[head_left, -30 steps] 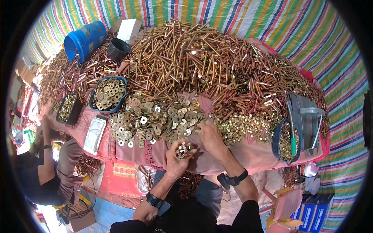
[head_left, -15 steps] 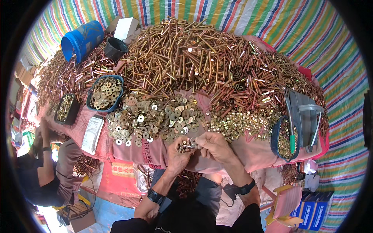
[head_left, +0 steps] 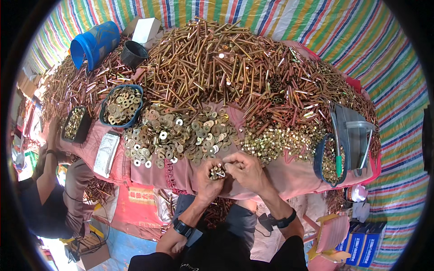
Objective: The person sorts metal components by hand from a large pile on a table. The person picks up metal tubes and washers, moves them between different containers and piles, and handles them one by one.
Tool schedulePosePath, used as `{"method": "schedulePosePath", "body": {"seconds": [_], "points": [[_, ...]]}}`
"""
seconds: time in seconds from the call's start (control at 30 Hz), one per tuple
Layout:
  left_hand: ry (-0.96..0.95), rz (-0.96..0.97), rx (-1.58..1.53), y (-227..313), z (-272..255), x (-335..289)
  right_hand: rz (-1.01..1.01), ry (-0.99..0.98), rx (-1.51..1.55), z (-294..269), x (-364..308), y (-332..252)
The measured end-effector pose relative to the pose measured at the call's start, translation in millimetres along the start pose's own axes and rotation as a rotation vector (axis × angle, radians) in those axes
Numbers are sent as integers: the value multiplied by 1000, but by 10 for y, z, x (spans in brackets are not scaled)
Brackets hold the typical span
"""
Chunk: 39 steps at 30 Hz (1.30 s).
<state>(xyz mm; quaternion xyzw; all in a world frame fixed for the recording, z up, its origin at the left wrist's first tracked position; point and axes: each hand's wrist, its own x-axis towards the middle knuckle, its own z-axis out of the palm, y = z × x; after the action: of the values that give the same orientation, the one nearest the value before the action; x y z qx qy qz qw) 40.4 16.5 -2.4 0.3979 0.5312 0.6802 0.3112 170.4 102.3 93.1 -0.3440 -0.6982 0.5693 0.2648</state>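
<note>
My left hand (head_left: 207, 184) is closed round a small bundle of metal bolts (head_left: 218, 171), their ends pointing up. Right beside them, my right hand (head_left: 247, 174) pinches its fingers together at the bundle's edge; what lies between the fingertips is too small to make out. Both hands are over the near edge of the cloth-covered table (head_left: 289, 180). Just beyond them spreads a pile of flat round washers (head_left: 181, 137), and to its right a pile of small brassy nuts (head_left: 280, 142). A large heap of long bronze-coloured bolts and sleeves (head_left: 212, 67) rises behind.
A blue-rimmed tub (head_left: 103, 110) holds washers. Nuts fill a black tray (head_left: 84, 131) at left and a dark tub (head_left: 320, 169) at right, near a grey bin (head_left: 352, 131). A blue bucket (head_left: 83, 56) lies tipped at the back. Another person's arm (head_left: 49, 167) is at far left.
My right hand has drawn slightly up and its fingers have closed in at the bundle. My left hand has turned a little, so more bolt ends show.
</note>
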Motion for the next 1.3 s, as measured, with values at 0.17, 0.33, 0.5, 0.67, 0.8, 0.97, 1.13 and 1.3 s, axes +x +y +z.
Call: {"method": "schedulePosePath", "body": {"seconds": [0.17,0.33,0.5,0.67,0.8,0.97,1.13,1.3], "points": [[-37,3,-3,-21,-14,-31,-116,-9,-96,-68,-15,22],[-72,-2,6,34,-73,-2,-156,41,-241,-80,-56,18],[-153,-20,34,142,-185,9,-72,30,-107,-36,-103,53],[-166,-101,-56,200,-185,17,213,-39,324,-61,-120,185],[-170,-119,6,219,-155,29,256,-59,687,-110,-123,306],[-164,-117,-19,222,-157,40,248,16,728,-65,-167,279],[-139,-123,51,135,-150,24,-116,293,-377,-302,-85,189],[-160,-160,-83,47,-142,14,-340,441,-1058,-780,347,299]]}}
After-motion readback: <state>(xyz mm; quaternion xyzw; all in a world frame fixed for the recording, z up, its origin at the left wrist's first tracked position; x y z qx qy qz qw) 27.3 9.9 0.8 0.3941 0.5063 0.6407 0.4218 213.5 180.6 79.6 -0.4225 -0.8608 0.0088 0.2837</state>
